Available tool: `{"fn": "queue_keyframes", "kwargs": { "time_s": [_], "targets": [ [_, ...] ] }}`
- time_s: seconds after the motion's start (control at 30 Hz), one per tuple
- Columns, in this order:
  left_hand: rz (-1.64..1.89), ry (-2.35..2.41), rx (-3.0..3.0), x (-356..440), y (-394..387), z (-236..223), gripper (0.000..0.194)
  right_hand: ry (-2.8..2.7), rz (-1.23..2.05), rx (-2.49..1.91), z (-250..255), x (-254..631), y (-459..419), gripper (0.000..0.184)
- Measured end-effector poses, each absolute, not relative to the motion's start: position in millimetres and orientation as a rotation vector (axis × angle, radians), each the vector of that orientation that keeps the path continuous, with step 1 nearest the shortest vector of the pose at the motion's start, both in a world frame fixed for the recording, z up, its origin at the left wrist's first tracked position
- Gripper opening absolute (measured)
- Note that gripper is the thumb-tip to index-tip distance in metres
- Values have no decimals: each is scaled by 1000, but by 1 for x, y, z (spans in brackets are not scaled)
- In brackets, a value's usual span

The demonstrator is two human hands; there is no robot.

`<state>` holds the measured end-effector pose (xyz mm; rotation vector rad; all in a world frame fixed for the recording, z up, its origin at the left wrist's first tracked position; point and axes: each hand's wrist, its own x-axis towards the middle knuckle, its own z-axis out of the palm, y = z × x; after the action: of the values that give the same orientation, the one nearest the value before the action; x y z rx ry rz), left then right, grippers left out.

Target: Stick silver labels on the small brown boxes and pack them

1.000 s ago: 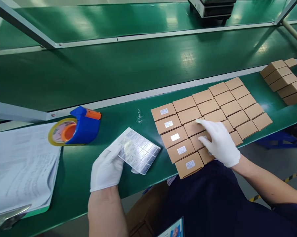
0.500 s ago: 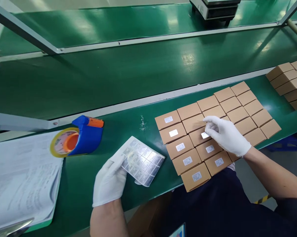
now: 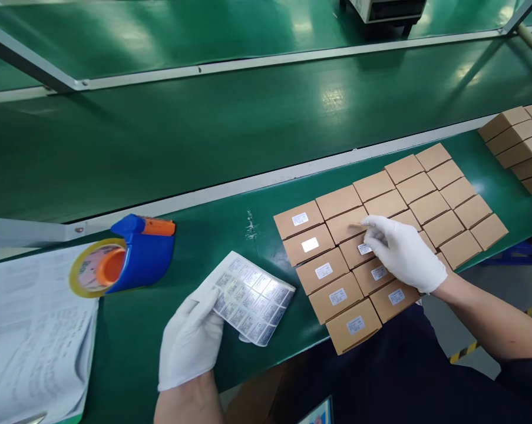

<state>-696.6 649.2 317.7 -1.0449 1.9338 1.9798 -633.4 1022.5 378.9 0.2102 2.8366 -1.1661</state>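
My gloved left hand (image 3: 192, 335) grips a sheet of silvery printed labels (image 3: 252, 300) by its left edge, tilted above the bench. Over the block of brown cardboard boxes (image 3: 418, 187), my gloved right hand (image 3: 400, 250) pinches a small thin label (image 3: 357, 226) between thumb and fingertips. That label hovers close to the top of a box (image 3: 345, 227) in the second column. White labels are stuck on several nearer boxes, such as the nearest box (image 3: 353, 338). My right hand and wrist hide parts of the boxes beneath them.
A blue tape dispenser (image 3: 148, 256) with yellow tape stands at left, beside a stack of printed papers (image 3: 31, 330). More brown boxes (image 3: 515, 138) sit at far right. A raised metal rail (image 3: 248, 187) runs behind the green bench (image 3: 217, 235).
The label in my right fingertips has turned and now shows more of its face, slightly lower over the box. The label sheet stays in my left hand. The view has shifted a little.
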Motion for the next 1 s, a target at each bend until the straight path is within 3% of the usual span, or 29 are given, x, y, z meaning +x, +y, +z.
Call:
{"fn": "queue_keyframes", "kwargs": {
  "time_s": [0.2,0.3,0.37,0.5,0.67,1.0],
  "targets": [
    [1938,1976,-1104,-696,658,327,15,2922,-693,184,378,-634,1006,35],
    [1922,1978,-1102,-696,658,327,14,3012,-515,329,379,-632,1014,48],
    [1937,1949,-1097,-696,657,327,14,3119,-452,435,381,-631,1028,46],
    [1912,1952,-1139,-700,660,333,13,3175,-746,375,389,-640,1051,13],
    [1906,1911,-1161,-706,663,338,15,2747,-1177,245,402,-669,1041,16],
    [1843,1875,-1211,-707,645,325,10,2564,-1119,325,390,-696,1030,17]
  ]
}}
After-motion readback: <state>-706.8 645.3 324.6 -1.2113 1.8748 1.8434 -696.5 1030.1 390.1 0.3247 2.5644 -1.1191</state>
